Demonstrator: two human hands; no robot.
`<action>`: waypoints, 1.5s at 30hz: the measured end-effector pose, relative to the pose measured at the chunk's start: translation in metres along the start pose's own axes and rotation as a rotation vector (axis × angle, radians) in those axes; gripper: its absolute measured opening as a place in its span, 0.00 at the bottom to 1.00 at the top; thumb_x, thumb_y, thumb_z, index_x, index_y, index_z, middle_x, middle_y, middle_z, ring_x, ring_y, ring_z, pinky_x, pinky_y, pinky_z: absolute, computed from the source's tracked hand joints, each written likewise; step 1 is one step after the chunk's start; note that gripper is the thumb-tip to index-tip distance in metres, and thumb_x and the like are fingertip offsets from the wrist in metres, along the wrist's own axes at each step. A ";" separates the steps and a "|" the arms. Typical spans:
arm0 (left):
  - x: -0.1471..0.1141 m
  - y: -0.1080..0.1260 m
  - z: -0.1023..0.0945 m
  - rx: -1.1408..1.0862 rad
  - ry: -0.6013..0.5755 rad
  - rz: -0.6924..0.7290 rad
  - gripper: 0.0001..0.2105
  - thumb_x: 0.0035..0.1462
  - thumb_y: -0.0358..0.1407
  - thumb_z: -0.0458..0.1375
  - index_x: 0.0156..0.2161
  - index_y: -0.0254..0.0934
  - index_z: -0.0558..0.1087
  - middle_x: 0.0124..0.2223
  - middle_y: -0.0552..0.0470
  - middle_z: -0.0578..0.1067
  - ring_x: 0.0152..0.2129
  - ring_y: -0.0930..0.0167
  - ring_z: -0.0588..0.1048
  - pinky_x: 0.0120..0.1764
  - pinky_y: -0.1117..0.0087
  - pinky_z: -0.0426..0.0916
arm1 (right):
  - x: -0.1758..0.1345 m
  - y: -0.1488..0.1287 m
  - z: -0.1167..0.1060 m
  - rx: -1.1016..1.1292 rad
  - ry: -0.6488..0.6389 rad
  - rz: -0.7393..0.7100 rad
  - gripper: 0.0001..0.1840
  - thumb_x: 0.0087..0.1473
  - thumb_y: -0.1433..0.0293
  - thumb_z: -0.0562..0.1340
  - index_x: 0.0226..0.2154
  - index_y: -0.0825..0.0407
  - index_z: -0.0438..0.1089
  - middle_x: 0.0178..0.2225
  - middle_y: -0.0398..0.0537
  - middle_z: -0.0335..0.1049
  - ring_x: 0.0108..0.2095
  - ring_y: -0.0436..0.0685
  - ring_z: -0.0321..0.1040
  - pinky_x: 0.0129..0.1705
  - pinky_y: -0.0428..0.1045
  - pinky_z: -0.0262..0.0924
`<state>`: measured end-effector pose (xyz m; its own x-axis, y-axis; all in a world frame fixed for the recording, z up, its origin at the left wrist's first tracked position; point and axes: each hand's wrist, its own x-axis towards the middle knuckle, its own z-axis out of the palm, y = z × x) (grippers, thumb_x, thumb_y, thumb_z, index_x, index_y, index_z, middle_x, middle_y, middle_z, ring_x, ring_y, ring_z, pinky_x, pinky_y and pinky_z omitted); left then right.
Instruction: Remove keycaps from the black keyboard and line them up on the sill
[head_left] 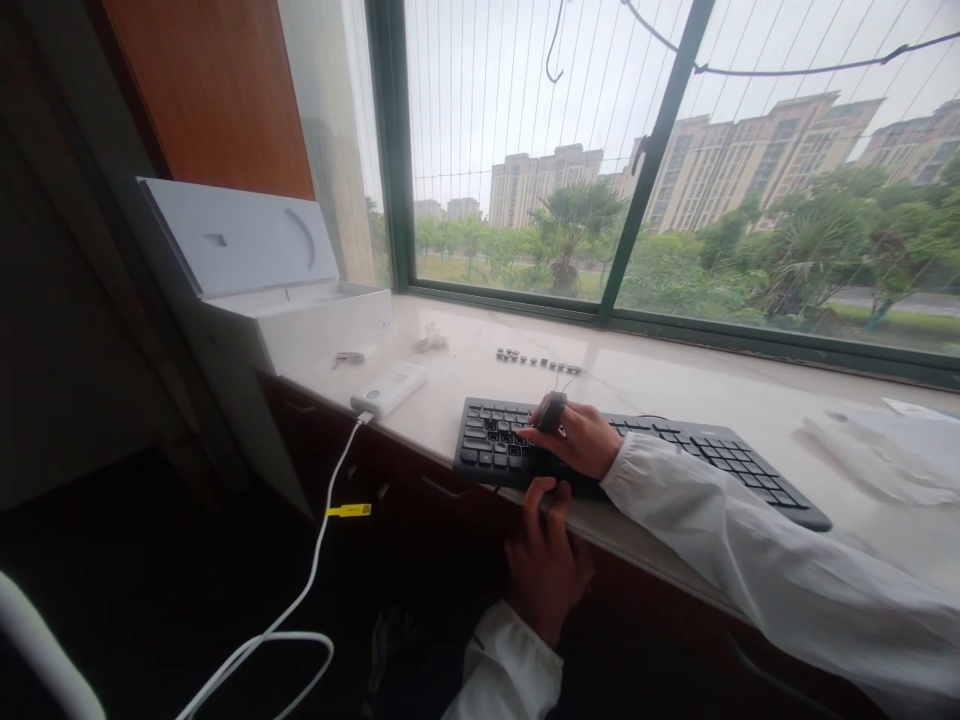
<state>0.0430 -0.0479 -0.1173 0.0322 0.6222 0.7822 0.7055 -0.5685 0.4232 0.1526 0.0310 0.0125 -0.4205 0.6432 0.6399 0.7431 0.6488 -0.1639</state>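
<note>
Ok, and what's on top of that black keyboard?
The right hand is over the keyboard, holding a small dark object. Keys show on both sides. Whatever lies directly beneath the hand and sleeve can't be seen.

Around the right hand (581,435) at the keyboard (742,465), the widest free room lies at one to two o'clock, where bare counter (675,380) runs to the window frame (750,343). At twelve, thin wires rise from the black tool (554,411) it pinches; beyond, toward eleven, a row of loose keycaps (536,361) crosses the way, with an open strip behind. At nine, a gap parts the keyboard from a white device (390,388), whose cable (320,545) hangs at eight. The white box (322,325) walls off ten. Clear plastic (877,460) lies at three, the sleeve (720,505) bars four, and the left hand (551,560) fills six.
</note>
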 end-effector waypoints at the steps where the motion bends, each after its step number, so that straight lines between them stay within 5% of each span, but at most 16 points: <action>1: 0.000 0.000 0.000 0.001 -0.006 -0.004 0.26 0.46 0.26 0.54 0.54 0.38 0.66 0.53 0.43 0.69 0.45 0.66 0.74 0.32 0.73 0.73 | 0.000 -0.001 0.000 -0.012 0.003 -0.015 0.18 0.58 0.53 0.58 0.32 0.52 0.66 0.25 0.45 0.69 0.21 0.50 0.64 0.25 0.46 0.62; 20: 0.001 0.000 -0.001 -0.014 0.002 -0.001 0.27 0.46 0.25 0.53 0.55 0.39 0.64 0.53 0.44 0.70 0.46 0.65 0.74 0.32 0.71 0.74 | 0.001 0.004 -0.001 -0.060 0.153 -0.071 0.14 0.60 0.58 0.58 0.31 0.51 0.67 0.24 0.43 0.69 0.20 0.49 0.63 0.25 0.45 0.61; 33: 0.002 -0.001 -0.002 -0.021 -0.005 0.014 0.25 0.48 0.26 0.55 0.54 0.38 0.66 0.53 0.44 0.69 0.48 0.66 0.73 0.36 0.72 0.74 | 0.001 0.002 -0.001 0.056 -0.020 0.023 0.16 0.58 0.55 0.58 0.31 0.51 0.67 0.26 0.45 0.70 0.22 0.50 0.64 0.26 0.46 0.61; 45: -0.001 -0.001 0.000 0.014 -0.014 -0.002 0.26 0.47 0.27 0.55 0.54 0.39 0.66 0.54 0.44 0.69 0.46 0.66 0.74 0.32 0.73 0.73 | 0.000 0.001 -0.001 -0.014 0.011 -0.158 0.12 0.60 0.60 0.58 0.31 0.51 0.64 0.26 0.44 0.68 0.22 0.48 0.64 0.26 0.44 0.61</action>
<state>0.0424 -0.0484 -0.1186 0.0404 0.6309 0.7748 0.7153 -0.5597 0.4184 0.1539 0.0317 0.0131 -0.5273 0.5287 0.6652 0.6751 0.7360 -0.0498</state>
